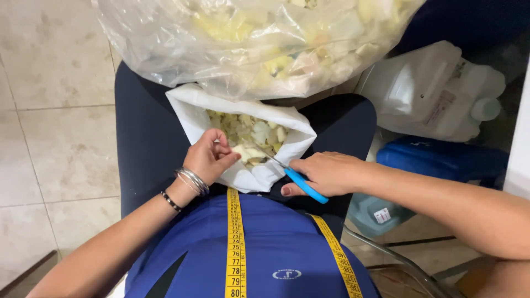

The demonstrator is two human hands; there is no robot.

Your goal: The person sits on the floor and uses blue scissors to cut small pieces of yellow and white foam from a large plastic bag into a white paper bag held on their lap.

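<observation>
On the seated person's lap, one small white fabric bag was held open, partly filled with pale cut foam pieces. One foam piece was pinched in the closed left hand over the bag's mouth. One pair of blue-handled scissors was gripped in the right hand, blades set at that piece. One large clear plastic sack of bigger foam chunks was seen beyond the knees, still very full, so most cutting was judged left. One yellow measuring tape was draped around the neck; two jugs, one white and one blue, were placed on the floor.
</observation>
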